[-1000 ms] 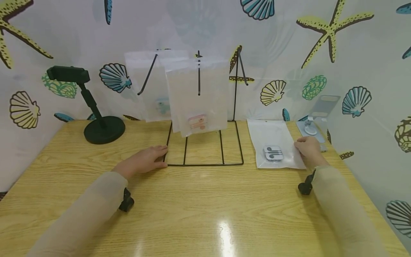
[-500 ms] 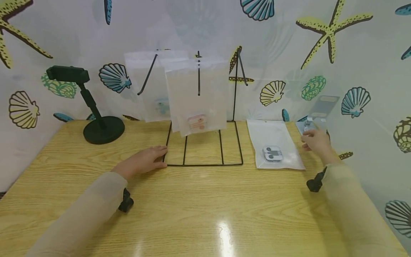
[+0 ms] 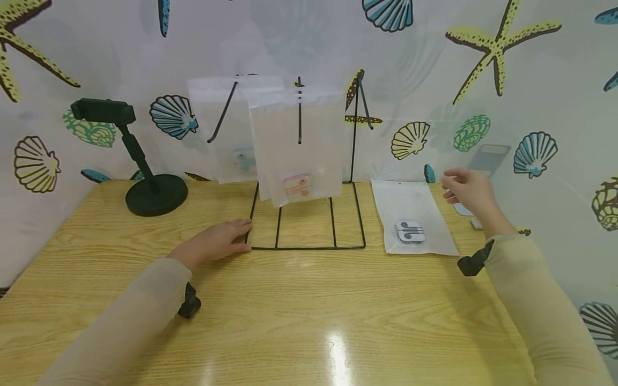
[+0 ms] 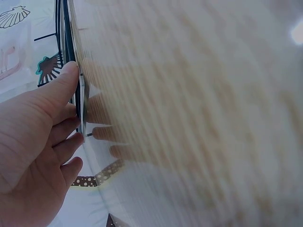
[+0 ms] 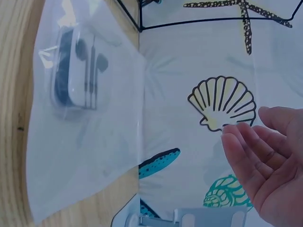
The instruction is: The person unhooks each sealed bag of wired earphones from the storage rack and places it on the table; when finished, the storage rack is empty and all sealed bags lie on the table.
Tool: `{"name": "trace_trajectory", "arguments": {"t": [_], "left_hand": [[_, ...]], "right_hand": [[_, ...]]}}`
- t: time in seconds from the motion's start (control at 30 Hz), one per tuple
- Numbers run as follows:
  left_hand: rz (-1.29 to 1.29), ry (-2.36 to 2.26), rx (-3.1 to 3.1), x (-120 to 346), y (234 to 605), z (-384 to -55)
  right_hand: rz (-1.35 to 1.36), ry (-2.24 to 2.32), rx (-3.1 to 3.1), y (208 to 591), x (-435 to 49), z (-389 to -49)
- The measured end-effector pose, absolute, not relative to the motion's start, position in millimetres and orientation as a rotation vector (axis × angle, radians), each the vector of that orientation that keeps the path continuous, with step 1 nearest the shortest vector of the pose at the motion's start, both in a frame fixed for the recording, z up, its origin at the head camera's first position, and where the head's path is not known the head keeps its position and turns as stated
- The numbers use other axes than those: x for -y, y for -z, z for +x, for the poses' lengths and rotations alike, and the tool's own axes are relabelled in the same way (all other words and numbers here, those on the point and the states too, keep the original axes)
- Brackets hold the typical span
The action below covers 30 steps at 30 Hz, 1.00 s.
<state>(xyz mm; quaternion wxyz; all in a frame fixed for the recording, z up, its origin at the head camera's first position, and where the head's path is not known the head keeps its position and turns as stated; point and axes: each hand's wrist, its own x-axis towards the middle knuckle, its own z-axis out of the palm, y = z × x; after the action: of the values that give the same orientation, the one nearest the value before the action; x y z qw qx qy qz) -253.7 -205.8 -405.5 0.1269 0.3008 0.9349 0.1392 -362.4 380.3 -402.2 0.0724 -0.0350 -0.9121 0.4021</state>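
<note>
My left hand (image 3: pixel 212 244) rests by the left front corner of a black wire display rack (image 3: pixel 309 247), its fingertips touching the wire in the left wrist view. Over the right part of the table, my right hand (image 3: pixel 468 190) is raised with relaxed fingers and holds nothing. It partly hides a light-coloured phone stand (image 3: pixel 488 160) behind it. Just left of that hand lies a white zip bag (image 3: pixel 403 201) with boxed earphones (image 3: pixel 411 231) inside, showing near the hand in the right wrist view too.
Translucent bags (image 3: pixel 301 145) with pink and blue earphone boxes hang on the rack's left and middle hooks. A black stand (image 3: pixel 155 195) with a round base is at the back left. A shell-patterned curtain (image 3: pixel 415 59) backs the wooden table (image 3: pixel 289 316).
My right hand has let go of the earphone bag's right edge, moved right, then risen up and back in front of the phone stand. The left hand has stayed on the rack.
</note>
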Motion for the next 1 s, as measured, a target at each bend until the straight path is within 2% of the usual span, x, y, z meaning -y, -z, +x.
{"name": "trace_trajectory", "arguments": {"t": [0.1,0.27,0.4,1.0], "left_hand": [[0.876,-0.407,-2.721,205,405,-253],[0.872,-0.409,-2.721,205,405,-253],[0.873,-0.406,-2.724,205,405,-253],[0.848,-0.451,-2.705,209,407,-254]], "right_hand": [[-0.029,-1.269,2.702,395,-369,-366],[0.131,-1.317,2.696,327,-302,-307],[0.183,-1.261,2.707,297,-263,-282],[0.405,-1.492,2.564,294,-194,-294]]}}
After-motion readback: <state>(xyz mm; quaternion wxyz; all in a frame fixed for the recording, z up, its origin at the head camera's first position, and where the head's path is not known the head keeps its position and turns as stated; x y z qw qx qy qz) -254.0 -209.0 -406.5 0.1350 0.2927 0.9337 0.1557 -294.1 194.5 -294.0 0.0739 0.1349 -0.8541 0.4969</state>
